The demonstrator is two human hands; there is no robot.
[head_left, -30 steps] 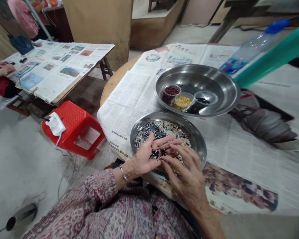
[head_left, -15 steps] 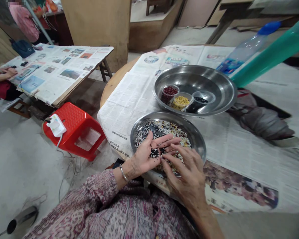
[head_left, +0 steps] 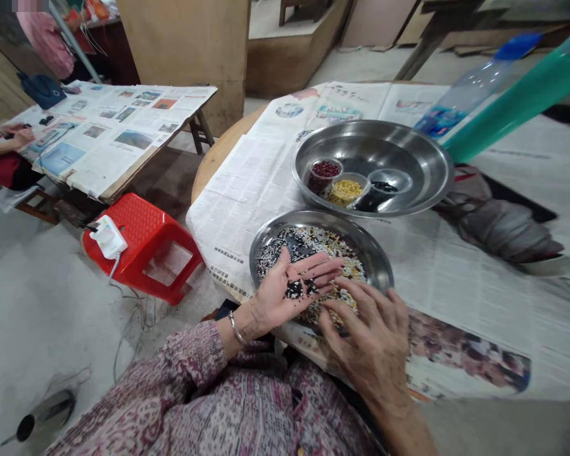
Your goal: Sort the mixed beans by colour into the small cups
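Observation:
My left hand (head_left: 285,288) is palm up with its fingers stretched out, holding a small heap of black and a few white grains (head_left: 294,290) on the palm. Just to its right, my right hand (head_left: 368,323) hovers with fingers bent and apart; nothing shows between them. Both hands are over the near rim of a shallow steel bowl (head_left: 384,263). A mix of white, black, yellow and dark red grains (head_left: 325,240) covers its bottom, partly hidden by my hands.
Behind stands a larger steel basin (head_left: 418,149) with clear cups of red beans (head_left: 325,170), yellow grains (head_left: 346,190) and black grains (head_left: 382,188). A plastic bottle (head_left: 475,88), a green tube (head_left: 517,101) and a grey bundle (head_left: 503,228) lie right. A red stool (head_left: 142,221) stands left; another person's hands (head_left: 16,136) rest on a far table.
My right hand has drawn back to the right, away from my left palm, and its fingers have spread. The left hand stays nearly in place with the grains.

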